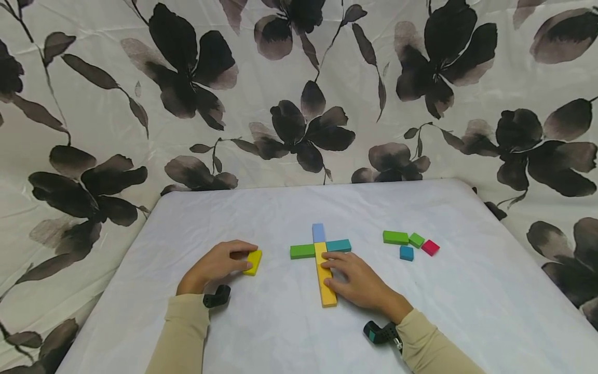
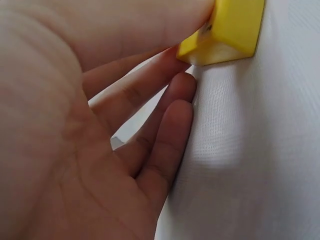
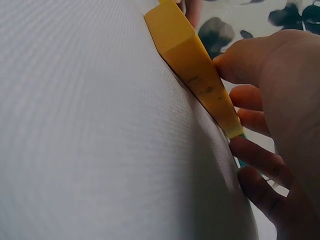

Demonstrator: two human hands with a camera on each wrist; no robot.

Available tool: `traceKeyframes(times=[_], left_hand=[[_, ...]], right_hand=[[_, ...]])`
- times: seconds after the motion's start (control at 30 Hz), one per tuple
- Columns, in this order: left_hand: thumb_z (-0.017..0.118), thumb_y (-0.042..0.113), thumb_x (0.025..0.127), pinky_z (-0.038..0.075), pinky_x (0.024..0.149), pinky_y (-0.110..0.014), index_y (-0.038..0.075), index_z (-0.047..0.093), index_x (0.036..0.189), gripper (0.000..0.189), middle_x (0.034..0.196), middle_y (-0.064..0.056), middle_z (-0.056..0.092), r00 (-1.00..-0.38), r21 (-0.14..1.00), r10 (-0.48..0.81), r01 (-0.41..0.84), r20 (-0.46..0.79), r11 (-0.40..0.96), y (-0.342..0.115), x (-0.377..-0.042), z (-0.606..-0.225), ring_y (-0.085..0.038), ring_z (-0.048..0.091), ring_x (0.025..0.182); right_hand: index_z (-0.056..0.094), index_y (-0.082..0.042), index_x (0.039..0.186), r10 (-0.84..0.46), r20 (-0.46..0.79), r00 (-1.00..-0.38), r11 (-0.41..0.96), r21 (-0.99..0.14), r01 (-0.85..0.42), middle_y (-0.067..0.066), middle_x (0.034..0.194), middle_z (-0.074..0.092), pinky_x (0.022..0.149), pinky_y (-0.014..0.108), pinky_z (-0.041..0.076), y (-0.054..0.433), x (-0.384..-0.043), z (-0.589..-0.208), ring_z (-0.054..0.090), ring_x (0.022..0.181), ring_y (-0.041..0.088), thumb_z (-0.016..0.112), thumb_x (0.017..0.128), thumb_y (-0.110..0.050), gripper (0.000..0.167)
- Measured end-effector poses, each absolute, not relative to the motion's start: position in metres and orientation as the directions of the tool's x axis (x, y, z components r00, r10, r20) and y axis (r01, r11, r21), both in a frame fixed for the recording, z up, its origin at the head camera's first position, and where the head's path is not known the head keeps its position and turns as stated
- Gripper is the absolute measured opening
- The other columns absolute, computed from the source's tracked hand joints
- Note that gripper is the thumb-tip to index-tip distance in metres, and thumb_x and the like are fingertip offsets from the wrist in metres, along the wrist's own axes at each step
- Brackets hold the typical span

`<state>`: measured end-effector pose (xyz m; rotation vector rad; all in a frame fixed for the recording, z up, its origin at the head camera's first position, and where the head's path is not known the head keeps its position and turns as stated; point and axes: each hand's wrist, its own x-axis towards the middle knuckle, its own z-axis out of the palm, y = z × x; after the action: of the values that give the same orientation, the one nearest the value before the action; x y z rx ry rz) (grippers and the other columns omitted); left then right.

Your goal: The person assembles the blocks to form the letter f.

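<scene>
My left hand (image 1: 217, 265) pinches a small yellow block (image 1: 254, 263) between thumb and fingers, at the left of the table. In the left wrist view the yellow block (image 2: 227, 32) stands against the white cloth, the last two fingers loose beneath it. My right hand (image 1: 357, 280) rests its fingertips on a long orange-yellow block (image 1: 329, 296); in the right wrist view, thumb and fingertips touch this long block (image 3: 200, 75) from one side. At its far end lie a light blue block (image 1: 318, 232), a green block (image 1: 302, 252) on the left and a teal block (image 1: 339, 245) on the right, forming a cross.
Right of the cross lie a longer green block (image 1: 395, 238), a small green block (image 1: 416, 239), a blue block (image 1: 406, 253) and a red block (image 1: 430, 248). White cloth covers the table (image 1: 261, 337). A flowered curtain (image 1: 299, 67) hangs behind it.
</scene>
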<state>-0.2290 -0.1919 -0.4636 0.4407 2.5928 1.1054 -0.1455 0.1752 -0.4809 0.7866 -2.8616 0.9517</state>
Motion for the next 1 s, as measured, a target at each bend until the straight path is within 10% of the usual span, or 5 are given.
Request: traceKeyframes(times=[1.0], left_hand=[[0.077, 0.009, 0.087, 0.044, 0.097, -0.045, 0.014, 0.064, 0.134, 0.049, 0.127, -0.007, 0.057, -0.926, 0.763, 0.365, 0.165, -0.098, 0.625, -0.1836, -0.2270, -0.4613, -0.026, 0.053, 0.111]], right_hand=[[0.065, -0.019, 0.134, -0.441, 0.181, -0.879, 0.688, -0.561, -0.461, -0.008, 0.148, 0.050, 0.110, 0.047, 0.037, 0.1742, -0.1441, -0.4818, 0.043, 0.136, 0.019, 0.066, 0.098, -0.037, 0.041]])
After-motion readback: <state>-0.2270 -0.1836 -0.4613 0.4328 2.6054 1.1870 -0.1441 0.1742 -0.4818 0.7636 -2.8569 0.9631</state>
